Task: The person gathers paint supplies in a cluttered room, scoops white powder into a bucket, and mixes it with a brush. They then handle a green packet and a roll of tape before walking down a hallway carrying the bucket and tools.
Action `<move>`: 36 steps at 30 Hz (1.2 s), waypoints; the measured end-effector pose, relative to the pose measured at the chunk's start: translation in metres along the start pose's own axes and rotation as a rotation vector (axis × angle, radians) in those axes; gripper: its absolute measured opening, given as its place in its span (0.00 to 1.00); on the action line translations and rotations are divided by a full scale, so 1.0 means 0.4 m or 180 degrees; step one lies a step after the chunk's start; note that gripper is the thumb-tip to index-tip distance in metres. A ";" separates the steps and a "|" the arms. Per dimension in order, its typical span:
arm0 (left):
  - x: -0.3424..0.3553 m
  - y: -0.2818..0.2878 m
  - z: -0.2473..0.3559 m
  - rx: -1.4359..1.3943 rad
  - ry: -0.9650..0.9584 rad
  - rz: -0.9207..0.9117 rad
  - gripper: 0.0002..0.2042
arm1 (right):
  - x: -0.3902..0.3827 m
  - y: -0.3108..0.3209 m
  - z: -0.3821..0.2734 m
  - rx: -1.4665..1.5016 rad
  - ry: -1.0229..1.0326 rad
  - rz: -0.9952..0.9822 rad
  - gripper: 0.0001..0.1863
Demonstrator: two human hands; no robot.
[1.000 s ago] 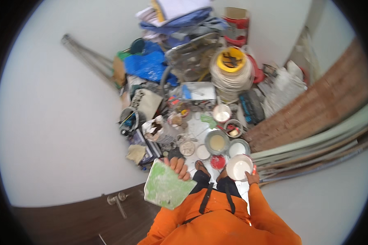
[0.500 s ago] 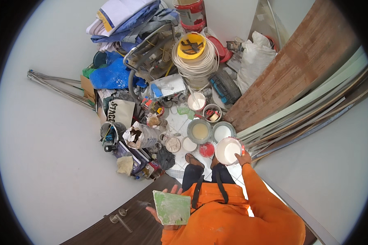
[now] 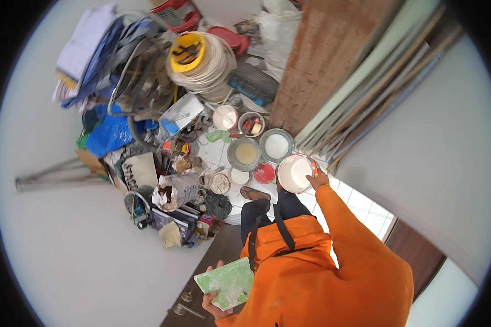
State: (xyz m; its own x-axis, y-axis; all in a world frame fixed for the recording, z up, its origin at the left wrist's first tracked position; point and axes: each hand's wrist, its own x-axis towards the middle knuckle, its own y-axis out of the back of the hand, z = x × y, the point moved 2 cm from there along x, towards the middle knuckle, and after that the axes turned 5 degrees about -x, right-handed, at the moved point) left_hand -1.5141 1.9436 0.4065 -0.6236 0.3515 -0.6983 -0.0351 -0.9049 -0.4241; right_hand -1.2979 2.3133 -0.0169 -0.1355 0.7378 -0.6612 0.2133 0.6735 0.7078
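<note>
- The left hand [image 3: 214,303] grasped a flat green board [image 3: 226,282] at the lower edge of the view, beside the orange jacket [image 3: 311,267]; the palm was mostly hidden behind it
- The right hand [image 3: 319,179] clasped the rim of a white bucket [image 3: 285,175] with pale contents; the fingers beneath could not be made out
- Two grey tubs [image 3: 232,159] [image 3: 267,139] and a red tub [image 3: 264,173] crowded the bucket's left side, just ahead of a sandalled foot [image 3: 255,194]; the other foot was largely covered
- A brown plank [image 3: 316,54] and long strips [image 3: 373,90] flanked the tubs on the right, their upper ends cut off
- A cable coil [image 3: 215,73], a blue sheet [image 3: 110,137] and folded cloths [image 3: 87,46] formed a heap beyond, blurred in its upper part
- A door handle [image 3: 190,310] showed below the board's left side
</note>
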 end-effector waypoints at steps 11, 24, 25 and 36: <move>0.063 -0.107 0.033 0.0689 -0.0090 0.0144 0.34 | -0.075 -0.052 0.161 0.0906 -0.1176 0.0126 0.43; 0.170 -0.139 0.091 0.2028 0.0850 0.0418 0.15 | -0.135 -0.200 0.348 0.1703 -0.2258 0.0759 0.28; 0.174 -0.141 0.088 0.2188 0.0867 0.0565 0.15 | -0.135 -0.203 0.354 0.1670 -0.2278 0.0694 0.29; 0.111 -0.027 0.094 0.1702 0.0678 0.0337 0.25 | -0.036 -0.177 0.351 0.1202 -0.1961 0.0388 0.31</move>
State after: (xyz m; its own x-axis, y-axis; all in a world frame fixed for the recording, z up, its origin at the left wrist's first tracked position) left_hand -1.5708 1.9601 0.4018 -0.4764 0.2430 -0.8450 -0.4050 -0.9137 -0.0344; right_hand -1.1754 2.2484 -0.0924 0.4556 0.5724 -0.6818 0.5262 0.4445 0.7249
